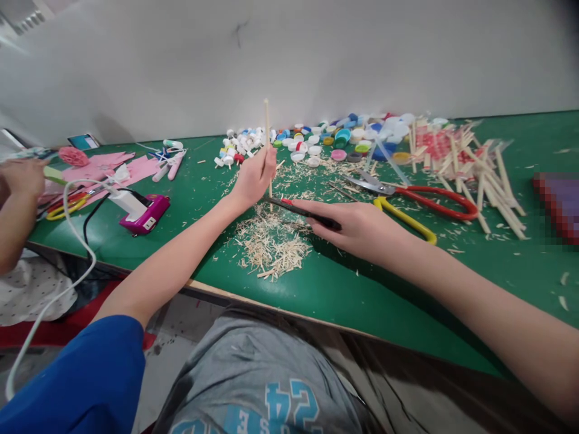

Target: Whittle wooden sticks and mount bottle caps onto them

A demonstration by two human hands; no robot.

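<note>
My left hand [254, 176] is closed around a thin wooden stick [266, 123] that stands upright, its lower end near the table. My right hand [357, 228] is closed on a black-handled knife [298, 211] whose blade points left at the foot of the stick. A heap of wood shavings [271, 244] lies on the green table [344, 289] just under both hands.
Red-handled shears [425, 196] and a yellow-handled tool [407, 220] lie right of my right hand. Several plastic bottle caps [335, 141] and packed wooden sticks [465, 166] line the back. A pink glue gun [145, 214] sits left, near another person's hand [20, 178].
</note>
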